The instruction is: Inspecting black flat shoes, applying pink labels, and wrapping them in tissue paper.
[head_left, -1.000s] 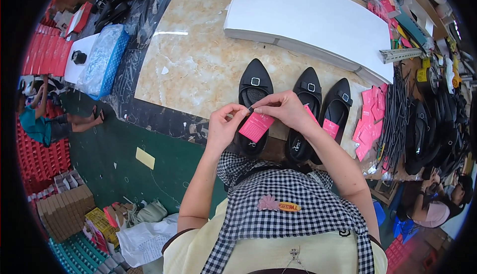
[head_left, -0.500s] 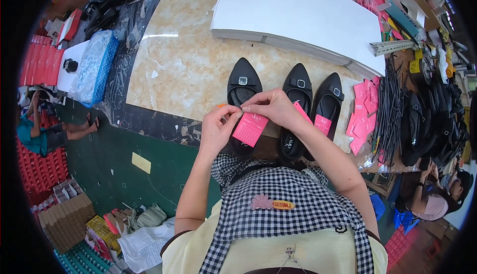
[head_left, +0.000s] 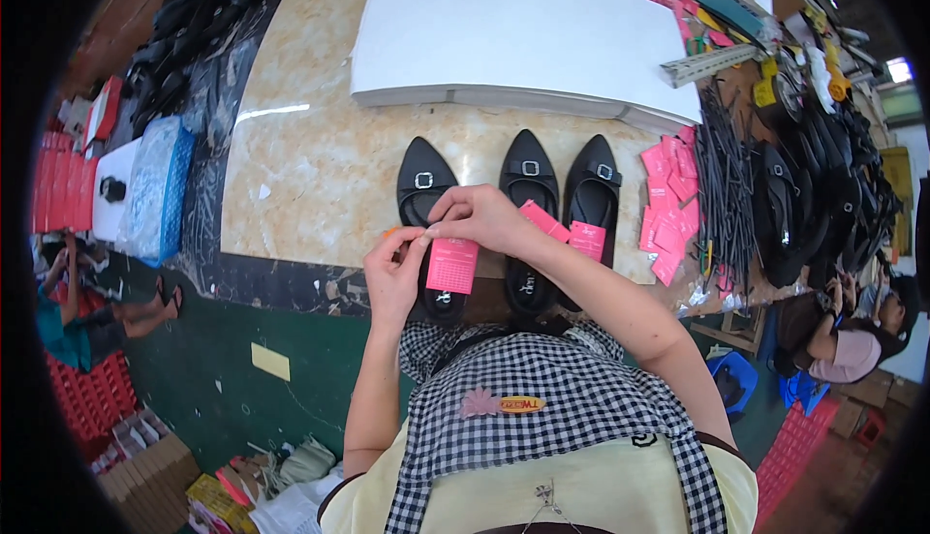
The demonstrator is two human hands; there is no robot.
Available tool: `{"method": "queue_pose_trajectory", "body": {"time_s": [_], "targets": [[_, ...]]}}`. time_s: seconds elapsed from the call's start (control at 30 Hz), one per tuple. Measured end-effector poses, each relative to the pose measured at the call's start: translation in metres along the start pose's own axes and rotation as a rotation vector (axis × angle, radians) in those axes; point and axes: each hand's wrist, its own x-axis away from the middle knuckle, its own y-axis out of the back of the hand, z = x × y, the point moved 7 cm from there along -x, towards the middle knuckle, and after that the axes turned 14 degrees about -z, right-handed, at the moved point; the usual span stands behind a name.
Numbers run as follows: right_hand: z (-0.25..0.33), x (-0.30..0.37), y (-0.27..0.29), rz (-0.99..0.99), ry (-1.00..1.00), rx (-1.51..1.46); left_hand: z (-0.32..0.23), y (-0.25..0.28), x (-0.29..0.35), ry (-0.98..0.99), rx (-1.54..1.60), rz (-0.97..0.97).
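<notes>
A pink hang tag (head_left: 452, 267) dangles over a black pointed flat shoe (head_left: 423, 174) with a square buckle. My left hand (head_left: 391, 274) and my right hand (head_left: 484, 216) are closed, fingertips meeting in a pinch at the tag's top corner. A bit of orange shows by my left fingers; any cord there is too small to make out. To the right stand a middle black shoe (head_left: 528, 168) and a right black shoe (head_left: 593, 175). Pink tags (head_left: 587, 240) lie on these two, and my right forearm partly covers the middle one.
Beyond the shoes lies a white stack of sheets (head_left: 513, 40) on the marbled tabletop (head_left: 291, 161). Loose pink tags (head_left: 668, 205), black cords (head_left: 727, 166) and piled black shoes (head_left: 780, 205) are at right. Two other people sit to either side.
The tag, tilted before, now hangs straighter. Both hands still pinch at its top corner. The whole view has shifted, with table and shoes now further left.
</notes>
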Motion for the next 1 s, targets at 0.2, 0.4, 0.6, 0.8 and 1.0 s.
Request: {"method": "queue_pose_trajectory", "body": {"time_s": [0.2, 0.4, 0.6, 0.8, 1.0], "targets": [[0.017, 0.016, 0.012, -0.04, 0.236, 0.07, -0.007, -0.003, 0.001, 0.021, 0.057, -0.131], [0.026, 0.121, 0.173, -0.818, 0.21, 0.507, 0.026, 0.011, 0.015, 0.137, -0.096, -0.002], [-0.057, 0.135, 0.185, -0.897, 0.131, 0.659, -0.044, -0.067, -0.01, -0.033, -0.476, 0.248], [-0.049, 0.112, 0.193, -0.731, 0.166, 0.571, -0.172, -0.2, -0.11, -1.185, -0.732, 0.021], [-0.039, 0.16, 0.196, -0.767, 0.016, 0.33, -0.124, -0.251, -0.182, -0.88, -0.862, 0.082]]}}
